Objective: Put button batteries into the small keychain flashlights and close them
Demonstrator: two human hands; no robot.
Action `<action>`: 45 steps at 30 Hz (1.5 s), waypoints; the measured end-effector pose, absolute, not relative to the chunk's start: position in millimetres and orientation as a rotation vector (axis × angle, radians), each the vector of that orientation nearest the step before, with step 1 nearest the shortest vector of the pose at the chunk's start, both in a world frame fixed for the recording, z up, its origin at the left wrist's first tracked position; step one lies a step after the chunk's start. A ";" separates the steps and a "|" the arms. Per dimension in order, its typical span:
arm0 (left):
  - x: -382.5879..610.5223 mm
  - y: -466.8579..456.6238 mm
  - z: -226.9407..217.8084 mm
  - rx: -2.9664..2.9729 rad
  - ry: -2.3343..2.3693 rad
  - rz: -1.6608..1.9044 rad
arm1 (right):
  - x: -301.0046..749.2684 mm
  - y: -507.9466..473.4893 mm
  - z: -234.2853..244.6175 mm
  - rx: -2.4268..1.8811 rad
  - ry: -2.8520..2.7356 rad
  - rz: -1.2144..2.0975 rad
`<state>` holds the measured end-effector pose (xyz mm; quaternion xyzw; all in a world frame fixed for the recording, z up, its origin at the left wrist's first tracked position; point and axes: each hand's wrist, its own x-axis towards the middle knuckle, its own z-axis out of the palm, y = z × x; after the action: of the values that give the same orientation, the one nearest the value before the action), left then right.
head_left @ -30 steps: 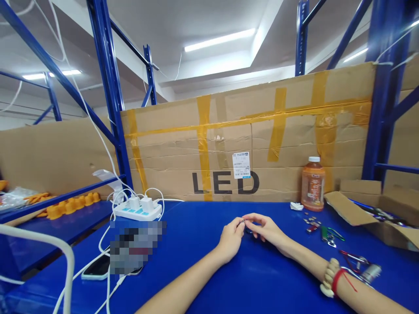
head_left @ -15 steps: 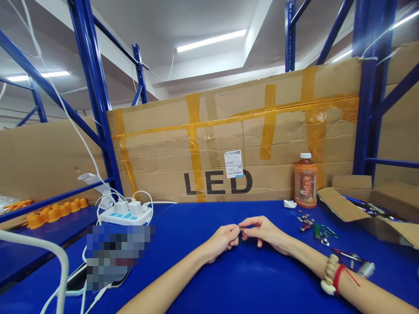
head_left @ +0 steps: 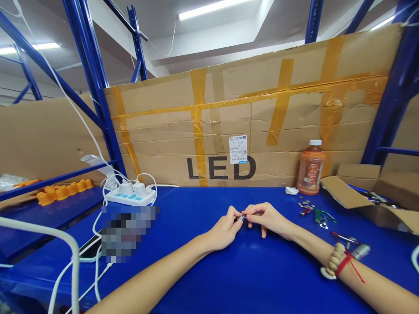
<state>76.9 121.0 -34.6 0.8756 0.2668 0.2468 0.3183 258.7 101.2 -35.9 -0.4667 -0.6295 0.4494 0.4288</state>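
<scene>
A small dark metallic piece [head_left: 241, 217] sits between my two hands above the blue tabletop [head_left: 216, 279]. It is too small for me to name its kind. My left hand [head_left: 225, 230] pinches it between thumb and forefinger, the other fingers curled. From the right, the thumb and forefinger of my right hand [head_left: 266, 219] close on its other end, while the remaining fingers hang loosely below. Fingertips cover part of the piece. A beaded bracelet [head_left: 335, 261] and a red string are on my right wrist.
On the right lie several small metal parts [head_left: 306, 205], a green-handled tool [head_left: 322, 217], a pen-like red tool [head_left: 343, 237] and a metal cylinder [head_left: 362, 251]. Behind them stand an orange drink bottle [head_left: 310, 170] and an open carton [head_left: 369, 213]. A power strip [head_left: 131, 196] with cables is at left.
The camera view has tilted down and shifted. My left thumb and forefinger have changed their hold, and more of the small metallic piece shows between the hands.
</scene>
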 end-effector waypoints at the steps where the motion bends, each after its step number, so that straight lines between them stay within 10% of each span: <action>1: 76.7 120.5 -34.9 2.345 0.702 0.642 | 258.2 99.7 -35.6 -1.180 -1.568 1.114; 45: 79.2 133.2 -35.0 2.395 0.612 0.712 | 250.1 97.2 -29.1 -1.346 -1.456 1.195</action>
<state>79.2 133.2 -35.0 0.8936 0.2284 0.2655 0.2808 250.1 97.2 -29.1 -0.5326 -0.5760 0.4727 0.4015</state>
